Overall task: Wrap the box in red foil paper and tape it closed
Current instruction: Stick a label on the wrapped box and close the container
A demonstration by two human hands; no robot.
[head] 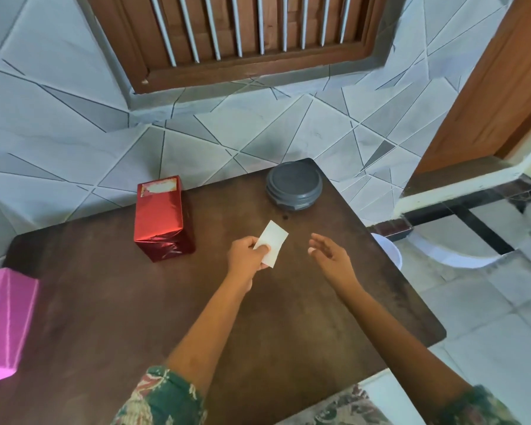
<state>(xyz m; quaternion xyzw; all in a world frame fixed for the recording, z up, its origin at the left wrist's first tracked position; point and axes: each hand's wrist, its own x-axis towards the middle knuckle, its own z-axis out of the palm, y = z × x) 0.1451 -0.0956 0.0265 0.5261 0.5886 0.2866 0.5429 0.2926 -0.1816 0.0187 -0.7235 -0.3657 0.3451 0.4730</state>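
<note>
The box, covered in shiny red foil paper, stands upright on the dark wooden table near its far left edge. A pale patch shows on its top face. My left hand is to the right of the box and pinches a small white rectangular piece, which looks like tape or paper, above the table. My right hand hovers further right with its fingers spread and nothing in it.
A grey round lidded container sits at the table's far right corner. A pink box-like object rests at the left edge. A white bowl lies on the floor past the right edge. A tiled wall rises behind the table.
</note>
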